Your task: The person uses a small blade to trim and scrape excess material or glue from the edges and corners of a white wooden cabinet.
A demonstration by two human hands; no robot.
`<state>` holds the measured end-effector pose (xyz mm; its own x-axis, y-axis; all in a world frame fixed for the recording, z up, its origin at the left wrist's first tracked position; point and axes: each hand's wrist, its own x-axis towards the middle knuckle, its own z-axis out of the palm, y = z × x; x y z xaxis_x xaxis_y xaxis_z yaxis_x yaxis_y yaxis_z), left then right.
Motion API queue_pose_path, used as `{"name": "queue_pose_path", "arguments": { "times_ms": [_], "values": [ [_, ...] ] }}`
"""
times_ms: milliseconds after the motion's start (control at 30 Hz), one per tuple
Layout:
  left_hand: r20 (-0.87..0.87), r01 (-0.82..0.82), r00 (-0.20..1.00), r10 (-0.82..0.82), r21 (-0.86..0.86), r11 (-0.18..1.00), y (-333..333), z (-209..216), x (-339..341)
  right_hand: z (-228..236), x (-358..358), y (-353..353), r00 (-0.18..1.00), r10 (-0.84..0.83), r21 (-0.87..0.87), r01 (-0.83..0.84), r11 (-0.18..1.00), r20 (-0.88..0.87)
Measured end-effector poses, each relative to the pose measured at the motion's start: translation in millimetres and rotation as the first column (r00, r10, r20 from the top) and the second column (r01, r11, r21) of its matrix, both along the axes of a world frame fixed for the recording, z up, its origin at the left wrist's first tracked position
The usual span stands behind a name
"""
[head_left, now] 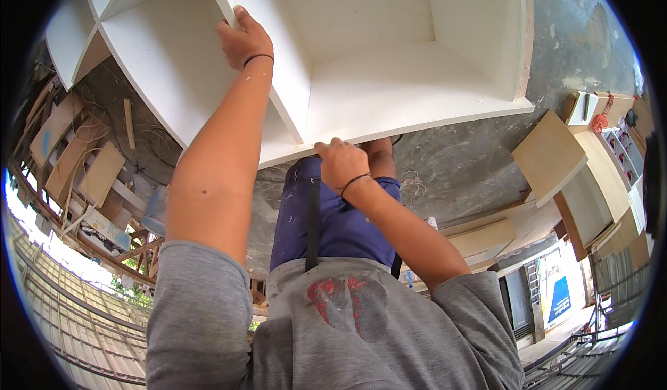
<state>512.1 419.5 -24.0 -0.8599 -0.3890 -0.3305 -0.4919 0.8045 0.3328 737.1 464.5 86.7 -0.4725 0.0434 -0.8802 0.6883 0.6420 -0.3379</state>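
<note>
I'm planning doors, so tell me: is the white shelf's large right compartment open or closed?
Open: no door covers the large right compartment of the white shelf; its side walls and back panel show plainly.

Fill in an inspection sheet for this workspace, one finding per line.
Surface: grey, stained floor.
Job's things: white shelf unit with open compartments.
Clutter: loose boards at left; more panels at right.
Hands: left hand grips a divider by its edge; right hand curled at the unit's near edge, inside of fist hidden.
Cables: thin lines on the floor; wire or string, cannot tell.
Surroundings: ribbed sheeting lower left; blue-and-white sign lower right.
</note>
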Motion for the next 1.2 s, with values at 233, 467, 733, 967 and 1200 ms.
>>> {"name": "queue_pose_path", "arguments": {
  "times_ms": [233, 467, 733, 967, 1200],
  "values": [
    [-0.090, 0.074, 0.994, -0.067, 0.079, 0.994, -11, -8, 4, -50, 86, 247, 0.990, -0.093, 0.651, 0.005, 0.759, 0.102],
    [-0.102, 0.056, 0.994, -0.042, 0.136, 0.989, -14, -7, 4, -36, 58, 134, 0.903, 0.345, 0.470, -0.428, 0.772, 0.255],
    [-0.185, 0.164, 0.974, -0.135, 0.151, 0.975, -12, -16, 7, -22, 27, 58, 0.993, 0.118, 0.224, -0.110, 0.968, -0.020],
    [-0.245, 0.146, 0.964, -0.103, 0.165, 0.975, -11, -14, 11, -28, 98, 270, 0.970, 0.068, 0.658, -0.209, 0.724, 0.233],
    [-0.255, 0.180, 0.957, -0.139, 0.145, 0.973, -17, -22, 9, -29, 34, 21, 0.931, 0.363, 0.257, -0.340, 0.905, -0.045]
  ]
}}
